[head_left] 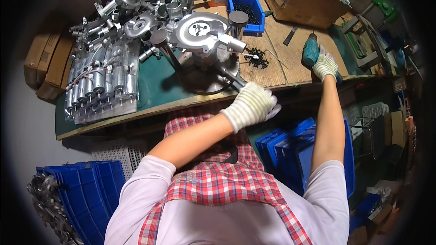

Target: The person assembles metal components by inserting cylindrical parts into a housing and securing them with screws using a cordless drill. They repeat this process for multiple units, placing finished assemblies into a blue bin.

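My left hand (250, 105), in a striped knit glove, closes around the outer end of a metal lever (230, 77); the palm side is hidden. The lever sticks out from a round-based metal fixture (206, 79). On top of this fixture rests a silver cast-metal housing (197, 31) with a round disc face and a short tube pointing right. Farther right, my gloved right hand (325, 66) grips a teal power drill (311, 51), which lies on the board with its bit pointing away. Its handle is mostly covered by the hand.
Black screws (257, 58) lie loose beside the fixture; more fill a blue bin (247, 7) behind. Silver castings (141, 25) pile up at the back left, above bagged cylindrical motors (97, 81). A cardboard box (302, 2) stands back right. Blue crates (290, 147) sit below the bench edge.
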`<act>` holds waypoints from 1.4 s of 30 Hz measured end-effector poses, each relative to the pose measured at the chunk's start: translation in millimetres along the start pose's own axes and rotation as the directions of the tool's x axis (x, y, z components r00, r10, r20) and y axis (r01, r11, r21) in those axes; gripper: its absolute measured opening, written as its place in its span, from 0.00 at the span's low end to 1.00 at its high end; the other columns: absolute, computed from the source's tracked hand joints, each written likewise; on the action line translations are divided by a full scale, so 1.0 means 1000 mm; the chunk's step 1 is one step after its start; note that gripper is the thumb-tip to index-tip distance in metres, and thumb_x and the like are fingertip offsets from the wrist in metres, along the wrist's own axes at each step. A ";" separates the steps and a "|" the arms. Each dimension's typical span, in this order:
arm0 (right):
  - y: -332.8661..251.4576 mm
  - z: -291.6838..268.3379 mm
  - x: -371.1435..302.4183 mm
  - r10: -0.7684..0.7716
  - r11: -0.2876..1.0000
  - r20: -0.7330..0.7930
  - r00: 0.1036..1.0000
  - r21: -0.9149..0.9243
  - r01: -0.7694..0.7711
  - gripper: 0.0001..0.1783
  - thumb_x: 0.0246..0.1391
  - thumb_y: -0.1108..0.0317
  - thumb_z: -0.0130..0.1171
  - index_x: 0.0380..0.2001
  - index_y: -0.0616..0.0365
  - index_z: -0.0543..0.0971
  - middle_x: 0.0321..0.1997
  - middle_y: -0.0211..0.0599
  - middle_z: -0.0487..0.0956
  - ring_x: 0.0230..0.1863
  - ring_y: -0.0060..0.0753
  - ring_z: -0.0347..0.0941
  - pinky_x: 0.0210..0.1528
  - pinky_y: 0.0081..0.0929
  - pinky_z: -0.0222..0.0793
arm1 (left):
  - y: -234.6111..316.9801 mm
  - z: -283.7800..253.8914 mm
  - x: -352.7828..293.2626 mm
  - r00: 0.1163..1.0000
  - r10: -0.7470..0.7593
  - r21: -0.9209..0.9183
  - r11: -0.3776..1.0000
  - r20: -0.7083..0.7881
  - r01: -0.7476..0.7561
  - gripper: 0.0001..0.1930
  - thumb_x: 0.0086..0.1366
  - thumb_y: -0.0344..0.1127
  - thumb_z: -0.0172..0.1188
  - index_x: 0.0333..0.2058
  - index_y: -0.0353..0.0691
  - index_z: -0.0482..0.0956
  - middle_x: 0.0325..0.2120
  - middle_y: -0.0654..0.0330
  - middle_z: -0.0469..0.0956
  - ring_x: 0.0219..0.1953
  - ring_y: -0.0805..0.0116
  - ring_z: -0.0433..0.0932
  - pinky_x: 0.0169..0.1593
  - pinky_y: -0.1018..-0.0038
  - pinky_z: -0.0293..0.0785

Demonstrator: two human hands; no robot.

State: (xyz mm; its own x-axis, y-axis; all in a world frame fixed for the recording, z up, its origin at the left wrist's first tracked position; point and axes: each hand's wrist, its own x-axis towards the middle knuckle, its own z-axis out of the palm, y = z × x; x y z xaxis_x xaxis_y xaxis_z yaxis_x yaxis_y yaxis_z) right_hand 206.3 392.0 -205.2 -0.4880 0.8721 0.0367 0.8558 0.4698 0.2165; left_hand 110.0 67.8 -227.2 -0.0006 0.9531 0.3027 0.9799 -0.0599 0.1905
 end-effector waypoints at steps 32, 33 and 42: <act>-0.186 -0.118 -0.263 -0.660 -0.041 -0.479 0.579 0.792 0.609 0.21 0.69 0.51 0.52 0.42 0.59 0.81 0.35 0.53 0.82 0.38 0.57 0.80 0.41 0.44 0.75 | -0.175 0.023 -0.040 0.573 -0.793 -0.577 0.571 -0.206 0.584 0.32 0.67 0.50 0.59 0.58 0.27 0.67 0.55 0.43 0.73 0.57 0.51 0.74 0.63 0.59 0.68; -0.174 -0.115 -0.264 -0.629 -0.075 -0.506 0.590 0.795 0.602 0.24 0.69 0.47 0.51 0.40 0.59 0.81 0.35 0.52 0.83 0.39 0.59 0.80 0.42 0.46 0.74 | -0.171 0.017 -0.038 0.575 -0.791 -0.647 0.554 -0.210 0.525 0.32 0.67 0.49 0.59 0.59 0.28 0.67 0.56 0.44 0.73 0.57 0.52 0.74 0.64 0.60 0.68; -0.103 -0.088 -0.269 -0.416 0.011 -0.506 0.755 0.828 0.561 0.17 0.65 0.58 0.60 0.47 0.61 0.81 0.39 0.44 0.83 0.45 0.38 0.80 0.50 0.34 0.76 | -0.100 -0.043 -0.017 0.711 -0.673 -0.895 0.423 -0.206 0.141 0.34 0.69 0.45 0.60 0.66 0.31 0.62 0.62 0.48 0.69 0.62 0.56 0.71 0.66 0.62 0.66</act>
State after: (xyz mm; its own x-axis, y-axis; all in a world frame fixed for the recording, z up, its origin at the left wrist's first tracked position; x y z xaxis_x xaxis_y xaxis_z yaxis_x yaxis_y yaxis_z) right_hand 234.3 97.3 -151.6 -0.8117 0.3936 0.4315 -0.1224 0.6077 -0.7846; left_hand 3.9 45.3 -211.5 -0.7006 0.6564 0.2798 0.2359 -0.1569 0.9590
